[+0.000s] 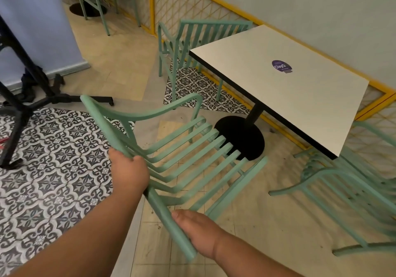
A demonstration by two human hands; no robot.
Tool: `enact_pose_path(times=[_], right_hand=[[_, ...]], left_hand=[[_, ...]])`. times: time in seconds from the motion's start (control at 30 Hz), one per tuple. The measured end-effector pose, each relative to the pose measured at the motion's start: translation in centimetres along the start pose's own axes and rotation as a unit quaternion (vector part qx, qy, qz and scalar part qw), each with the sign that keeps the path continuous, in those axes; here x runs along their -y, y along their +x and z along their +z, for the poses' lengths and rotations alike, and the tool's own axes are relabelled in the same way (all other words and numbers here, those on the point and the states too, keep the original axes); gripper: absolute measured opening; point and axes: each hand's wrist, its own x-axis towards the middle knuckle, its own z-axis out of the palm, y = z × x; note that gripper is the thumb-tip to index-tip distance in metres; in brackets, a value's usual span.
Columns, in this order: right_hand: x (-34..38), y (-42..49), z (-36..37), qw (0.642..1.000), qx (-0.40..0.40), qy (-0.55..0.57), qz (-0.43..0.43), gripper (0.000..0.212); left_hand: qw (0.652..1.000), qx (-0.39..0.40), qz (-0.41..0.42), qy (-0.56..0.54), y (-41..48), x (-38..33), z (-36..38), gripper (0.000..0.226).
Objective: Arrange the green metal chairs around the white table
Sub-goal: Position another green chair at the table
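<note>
Near the bottom centre, both bare forearms reaching forward and down onto the top rail of a mint-green slatted metal armchair (184, 154), tilted toward the viewer. Left hand (128, 169) wrapped over the rail's upper part, fingers curled shut around it, wrist bent down. Right hand (198, 231) lower, palm pressed along the rail, thumb lying on top, fingers hidden beneath. Just beyond the seat, a white square pedestal table (300, 96) with a purple sticker (281, 66). Second green chair (184, 47) at the far side; third, blurred chair (347, 193) at the right corner.
</note>
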Motion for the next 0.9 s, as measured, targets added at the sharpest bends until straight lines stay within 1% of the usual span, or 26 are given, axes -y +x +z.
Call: enact_pose_path(times=[0.07, 0.13, 0.17, 0.23, 0.27, 0.3, 0.4, 0.43, 0.5, 0.53, 0.57, 0.6, 0.63, 0.7, 0.77, 0.83, 0.9], right_hand=[[-0.1, 0.1, -0.1, 1.0, 0.02, -0.003, 0.018, 0.062], [-0.1, 0.3, -0.3, 0.999, 0.033, -0.002, 0.02, 0.069], [-0.1, 0.4, -0.3, 0.999, 0.037, 0.006, 0.015, 0.08], [-0.2, 0.7, -0.4, 0.999, 0.042, 0.013, 0.021, 0.11], [-0.1, 0.7, -0.4, 0.999, 0.04, 0.01, 0.03, 0.114], [0.2, 0.7, -0.4, 0.998, 0.039, 0.004, 0.04, 0.108], [2.3, -0.5, -0.5, 0.998, 0.025, -0.03, 0.051, 0.063], [3.1, -1.2, -0.5, 0.997, 0.02, -0.056, 0.045, 0.055], [4.3, -2.5, -0.5, 0.993, 0.004, -0.119, 0.025, 0.052], [4.7, -3.1, -0.6, 0.988, -0.003, -0.153, 0.012, 0.053], [5.2, -3.6, -0.6, 0.982, -0.013, -0.187, -0.001, 0.054], [5.7, -4.1, -0.7, 0.975, -0.027, -0.22, -0.014, 0.057], [6.5, -4.8, -0.8, 0.967, -0.04, -0.251, -0.024, 0.059], [8.5, -5.9, -1.0, 0.954, -0.079, -0.287, -0.042, 0.065], [10.6, -6.7, -0.7, 0.943, -0.129, -0.299, -0.072, 0.071], [12.9, -7.1, 0.1, 0.92, -0.181, -0.331, -0.111, 0.074], [15.0, -7.3, 1.1, 0.896, -0.22, -0.362, -0.135, 0.073]], left_hand=[[1.0, -0.009, 0.0, 0.009, -0.3, -0.2, 0.1, 0.049], [1.0, -0.019, 0.005, 0.003, -0.6, -0.3, 0.2, 0.048], [1.0, -0.024, 0.006, 0.001, -0.6, -0.4, 0.2, 0.047], [1.0, -0.03, 0.003, -0.003, -0.5, -0.5, 0.3, 0.048], [1.0, -0.029, -0.001, -0.003, -0.5, -0.6, 0.3, 0.05], [1.0, -0.029, -0.001, -0.005, -0.5, -0.7, 0.5, 0.052], [1.0, -0.014, 0.014, -0.008, -0.2, -1.2, 0.8, 0.06], [1.0, 0.0, 0.011, 0.012, 0.2, -1.3, 0.6, 0.066], [0.994, 0.049, 0.008, 0.097, 0.8, -1.6, -0.2, 0.084], [0.981, 0.076, 0.015, 0.177, 0.8, -1.7, -1.2, 0.089], [0.957, 0.1, 0.037, 0.27, 0.6, -1.8, -2.4, 0.089], [0.929, 0.117, 0.076, 0.341, 0.2, -2.1, -3.8, 0.087], [0.908, 0.129, 0.124, 0.38, -0.2, -2.3, -5.4, 0.086], [0.878, 0.136, 0.226, 0.399, -0.5, -3.0, -8.8, 0.084], [0.847, 0.133, 0.301, 0.417, -0.4, -3.8, -12.2, 0.08], [0.831, 0.122, 0.342, 0.421, -0.1, -4.8, -15.5, 0.077], [0.825, 0.123, 0.358, 0.42, 0.4, -5.8, -18.1, 0.075]])
